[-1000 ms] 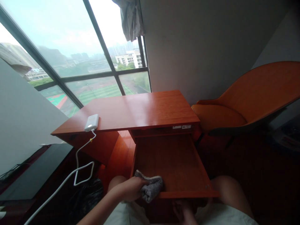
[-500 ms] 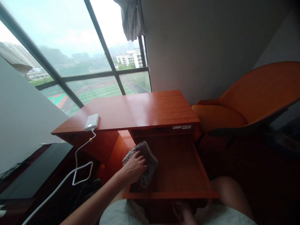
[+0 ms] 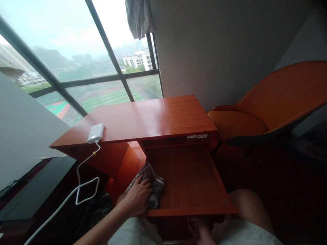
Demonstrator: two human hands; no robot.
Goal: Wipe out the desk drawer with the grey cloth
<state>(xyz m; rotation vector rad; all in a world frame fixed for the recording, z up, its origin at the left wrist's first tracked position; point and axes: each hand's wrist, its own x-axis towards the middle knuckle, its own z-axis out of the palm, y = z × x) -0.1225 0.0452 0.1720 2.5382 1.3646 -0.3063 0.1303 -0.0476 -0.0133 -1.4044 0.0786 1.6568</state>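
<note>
our left hand (image 3: 139,197) holds the grey cloth (image 3: 156,183) over the left edge of the pulled-out drawer (image 3: 191,180). our right hand (image 3: 199,228) sits under the drawer's front edge; we cannot tell whether it grips. right of the cloth, drawer floor gives us room up to the right side. beyond stands the desk (image 3: 176,114), a white device (image 3: 96,132) near its front edge.

The crumpled grey patterned cloth (image 3: 156,185) looks matt and rough. The shallow reddish-brown wooden drawer (image 3: 190,180) looks smooth, the broad reddish-brown wooden desktop (image 3: 176,114) glossy, the small white plastic block (image 3: 96,132) smooth
</note>
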